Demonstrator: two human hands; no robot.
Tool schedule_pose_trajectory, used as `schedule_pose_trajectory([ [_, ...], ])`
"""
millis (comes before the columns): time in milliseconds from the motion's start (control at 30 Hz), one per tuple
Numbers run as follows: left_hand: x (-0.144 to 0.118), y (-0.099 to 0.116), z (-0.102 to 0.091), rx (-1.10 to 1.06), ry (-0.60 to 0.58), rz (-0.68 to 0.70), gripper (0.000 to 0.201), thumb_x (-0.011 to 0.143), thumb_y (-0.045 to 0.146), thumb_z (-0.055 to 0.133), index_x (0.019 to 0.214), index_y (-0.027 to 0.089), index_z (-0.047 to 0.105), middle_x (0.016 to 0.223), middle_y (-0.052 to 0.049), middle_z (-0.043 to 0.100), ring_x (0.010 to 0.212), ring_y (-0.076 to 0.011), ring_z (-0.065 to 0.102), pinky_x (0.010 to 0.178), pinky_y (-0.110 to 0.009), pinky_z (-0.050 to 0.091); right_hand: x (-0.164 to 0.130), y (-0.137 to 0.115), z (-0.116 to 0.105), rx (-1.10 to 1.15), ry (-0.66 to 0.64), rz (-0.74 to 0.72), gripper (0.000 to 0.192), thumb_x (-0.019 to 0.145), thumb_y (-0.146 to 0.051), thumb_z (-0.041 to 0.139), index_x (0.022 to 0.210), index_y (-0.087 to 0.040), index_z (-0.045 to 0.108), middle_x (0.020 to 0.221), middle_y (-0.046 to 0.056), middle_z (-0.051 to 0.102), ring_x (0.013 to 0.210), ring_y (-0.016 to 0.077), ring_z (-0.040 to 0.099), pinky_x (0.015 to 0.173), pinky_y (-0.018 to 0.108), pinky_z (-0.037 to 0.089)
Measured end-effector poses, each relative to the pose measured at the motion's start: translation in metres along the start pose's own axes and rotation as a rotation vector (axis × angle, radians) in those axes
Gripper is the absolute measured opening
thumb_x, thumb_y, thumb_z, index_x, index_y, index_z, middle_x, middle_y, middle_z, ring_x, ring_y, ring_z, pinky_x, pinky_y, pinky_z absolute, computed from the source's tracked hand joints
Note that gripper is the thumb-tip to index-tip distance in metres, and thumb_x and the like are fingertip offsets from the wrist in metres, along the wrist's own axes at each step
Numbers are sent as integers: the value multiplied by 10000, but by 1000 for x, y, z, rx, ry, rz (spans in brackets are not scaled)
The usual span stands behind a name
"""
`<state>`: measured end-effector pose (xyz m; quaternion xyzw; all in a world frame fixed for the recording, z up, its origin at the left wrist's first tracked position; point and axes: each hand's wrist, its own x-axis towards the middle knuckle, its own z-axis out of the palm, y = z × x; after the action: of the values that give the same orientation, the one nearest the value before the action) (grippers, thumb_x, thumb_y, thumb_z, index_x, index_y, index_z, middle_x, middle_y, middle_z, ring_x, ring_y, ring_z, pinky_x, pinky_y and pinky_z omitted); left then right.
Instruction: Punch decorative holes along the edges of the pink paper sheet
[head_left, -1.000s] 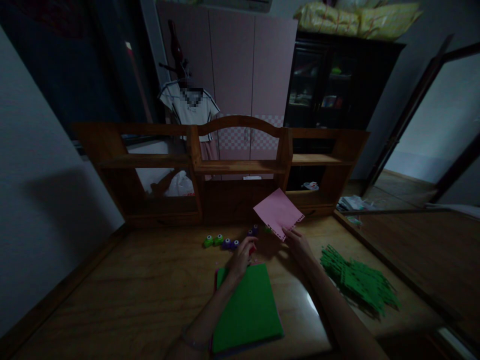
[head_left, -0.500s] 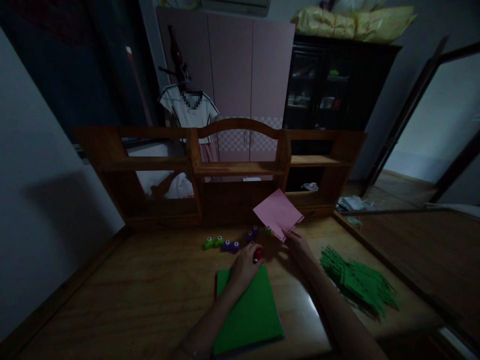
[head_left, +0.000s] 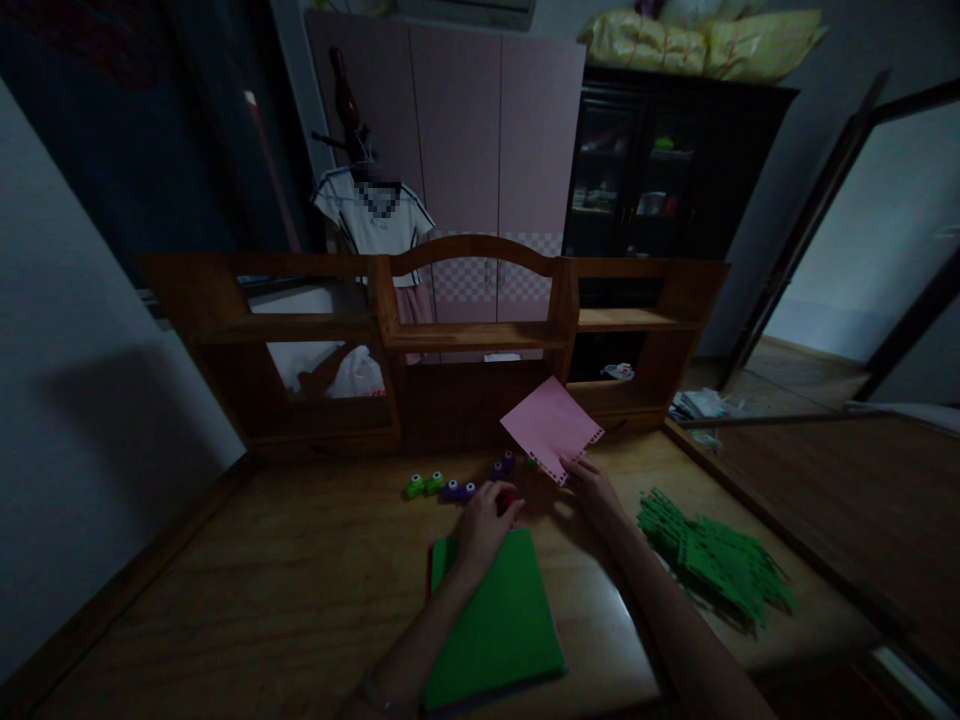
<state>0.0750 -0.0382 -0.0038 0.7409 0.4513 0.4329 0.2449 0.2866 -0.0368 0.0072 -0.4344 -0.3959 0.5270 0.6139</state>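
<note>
Dim room; wooden desk [head_left: 262, 580] with a low shelf unit [head_left: 465, 335] along its back edge, pink wardrobe and dark cabinet behind. Right hand [head_left: 596, 490] pinches the pink sheet [head_left: 551, 428] by its lower corner, raised off the desk and tilted back toward the shelf, which keeps the punched, notched lower edge free and facing the person. Left hand [head_left: 484, 520] is curled over a small red punch [head_left: 508, 497], sitting just past the far edge of the green paper stack [head_left: 495, 625]; the grip looks closed, but how firmly the fingers clamp it cannot be told. Spare punches [head_left: 450, 488], green and purple, sit in a loose row just behind the left hand, near it. Green cut strips [head_left: 712, 565] lie piled at the right, well apart from the stack. Most of the red punch is covered by fingers; its shape is unclear. Low light blurs punch details and shelf contents. Both forearms are cut off at the bottom frame edge.
</note>
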Motion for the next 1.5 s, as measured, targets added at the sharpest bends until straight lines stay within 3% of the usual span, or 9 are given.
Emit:
schedule_pose_trajectory([
  [267, 1, 3, 0, -45, 28, -13, 197, 786, 342, 600, 909, 198, 653, 873, -43, 622, 776, -177, 569, 696, -277, 417, -4, -3, 4, 34, -23, 36, 265, 718, -391, 670, 929, -234, 644, 927, 35, 678, 785, 202, 609, 709, 316, 475],
  [433, 4, 2, -8, -159, 227, -99, 249, 871, 349, 463, 996, 201, 618, 949, -56, 637, 834, -184, 587, 743, -288, 435, -4, -2, 3, 41, -2, 32, 283, 716, -403, 665, 936, -227, 635, 946, 49, 675, 822, 219, 611, 717, 330, 485],
  [600, 10, -12, -13, -220, 398, -223, 243, 849, 311, 478, 1033, 192, 583, 971, -66, 632, 859, -188, 596, 750, -295, 458, -2, -1, 1, 30, 8, 22, 307, 706, -417, 672, 931, -211, 640, 934, 53, 678, 807, 215, 617, 726, 328, 485],
  [767, 9, -13, -9, -232, 272, -242, 275, 829, 262, 488, 1089, 198, 552, 961, -69, 629, 774, -175, 602, 657, -277, 468, -1, 2, -1, -1, -11, 3, 290, 730, -416, 651, 951, -227, 638, 964, 49, 677, 834, 222, 620, 728, 332, 478],
  [900, 5, -8, -5, -187, 202, -183, 290, 816, 222, 498, 1101, 206, 547, 976, -61, 635, 780, -168, 599, 685, -282, 463, 0, 3, -2, -6, -25, -8, 273, 737, -409, 645, 947, -234, 643, 953, 38, 681, 833, 215, 621, 733, 328, 471],
  [1500, 9, -11, -2, -251, 226, -185, 215, 820, 181, 473, 999, 196, 590, 993, -55, 640, 839, -166, 597, 777, -303, 458, -11, -9, 9, 46, 2, 5, 367, 674, -414, 714, 963, -193, 660, 944, 52, 693, 832, 226, 630, 697, 303, 475],
])
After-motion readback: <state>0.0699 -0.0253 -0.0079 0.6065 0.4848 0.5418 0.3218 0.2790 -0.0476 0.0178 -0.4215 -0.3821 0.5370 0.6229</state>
